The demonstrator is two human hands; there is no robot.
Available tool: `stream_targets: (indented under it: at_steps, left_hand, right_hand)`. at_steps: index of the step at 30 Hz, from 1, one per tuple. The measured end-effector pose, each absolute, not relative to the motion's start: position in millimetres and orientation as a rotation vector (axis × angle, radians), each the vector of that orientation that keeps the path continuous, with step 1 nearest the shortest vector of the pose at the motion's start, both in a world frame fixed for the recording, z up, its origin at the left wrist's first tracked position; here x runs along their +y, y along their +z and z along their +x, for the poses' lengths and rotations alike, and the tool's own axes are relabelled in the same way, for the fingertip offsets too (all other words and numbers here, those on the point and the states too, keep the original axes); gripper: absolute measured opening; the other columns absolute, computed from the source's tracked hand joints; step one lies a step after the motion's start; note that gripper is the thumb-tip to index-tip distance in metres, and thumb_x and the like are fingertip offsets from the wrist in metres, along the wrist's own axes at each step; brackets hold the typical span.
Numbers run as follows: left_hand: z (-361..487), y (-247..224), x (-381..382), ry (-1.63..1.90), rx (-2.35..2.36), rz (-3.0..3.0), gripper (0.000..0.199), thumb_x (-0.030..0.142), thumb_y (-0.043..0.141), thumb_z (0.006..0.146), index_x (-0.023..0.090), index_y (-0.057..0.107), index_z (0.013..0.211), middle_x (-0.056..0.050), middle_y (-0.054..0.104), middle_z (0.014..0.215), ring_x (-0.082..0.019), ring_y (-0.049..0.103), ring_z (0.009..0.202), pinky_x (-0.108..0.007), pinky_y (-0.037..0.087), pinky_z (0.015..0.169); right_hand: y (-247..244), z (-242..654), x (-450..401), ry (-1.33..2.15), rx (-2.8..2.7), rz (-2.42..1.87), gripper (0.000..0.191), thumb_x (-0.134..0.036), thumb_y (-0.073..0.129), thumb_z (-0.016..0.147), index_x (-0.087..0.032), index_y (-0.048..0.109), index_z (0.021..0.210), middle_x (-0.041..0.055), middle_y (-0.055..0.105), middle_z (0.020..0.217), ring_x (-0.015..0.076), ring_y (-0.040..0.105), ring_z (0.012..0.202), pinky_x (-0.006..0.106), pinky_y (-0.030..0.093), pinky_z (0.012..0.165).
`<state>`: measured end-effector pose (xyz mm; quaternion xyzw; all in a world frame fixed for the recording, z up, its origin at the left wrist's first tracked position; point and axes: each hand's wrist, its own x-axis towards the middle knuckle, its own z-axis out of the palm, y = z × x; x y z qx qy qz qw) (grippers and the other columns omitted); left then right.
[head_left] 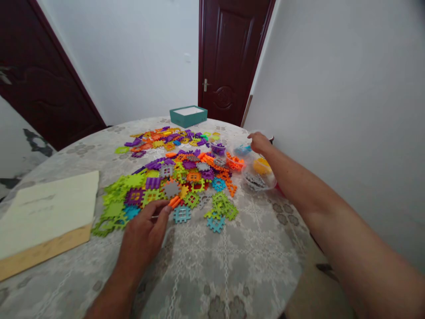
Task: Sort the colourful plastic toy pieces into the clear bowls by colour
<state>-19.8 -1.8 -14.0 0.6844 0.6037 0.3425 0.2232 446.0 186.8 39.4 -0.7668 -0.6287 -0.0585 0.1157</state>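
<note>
Plastic tiles (172, 177) in green, purple, orange, blue and grey lie scattered over the round worktop (232, 261), which wears a pale patterned cloth. Left hand (144, 235) rests palm down at the near edge of that tile heap, its fingertips touching a small orange piece (174, 202) and a grey tile (171, 189) just beyond it — the grip is loose and nearly flat, closed on nothing. A blue tile (182, 214) lies just beside those fingertips, on the side toward the right arm. Right hand (260, 142) reaches out to the far side of the heap, where a cluster of clear tubs (257, 175) holds orange, yellow, blue and dark bits; its fingers curl over the rim of the farthest tub, though whether the grip is actually clamped there cannot be told. Beyond the heap sits a teal box (188, 116). Beside the heap, off the left hand's side, lies a pale flat board (46, 217).
</note>
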Motion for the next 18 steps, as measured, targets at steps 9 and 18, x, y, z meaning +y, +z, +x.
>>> stream_targets:
  at_steps: [9,18]
  left_hand:
    - [-16,-14,-3,0.947,1.682,1.985,0.032,0.043,0.053,0.097,0.022,0.074,0.111,-0.005,0.079,0.107,-0.022,0.072,0.089,-0.031,0.053,0.084]
    - [-15,-23,-3,0.943,1.540,2.136,0.031,0.039,0.053,0.098,0.020,0.072,0.112,-0.008,0.079,0.108,-0.024,0.074,0.094,-0.034,0.053,0.087]
  right_hand:
    - [49,337,53,-0.041,-2.271,-1.654,0.033,-0.016,0.055,0.096,-0.017,0.070,0.125,0.0114,0.072,0.121,0.0243,0.066,0.109,0.038,0.050,0.101]
    - [-26,288,-28,0.300,-2.422,-1.690,0.067,-0.026,0.065,0.090,-0.024,0.045,0.154,0.0146,0.048,0.154,0.0285,0.058,0.130,0.041,0.048,0.107]
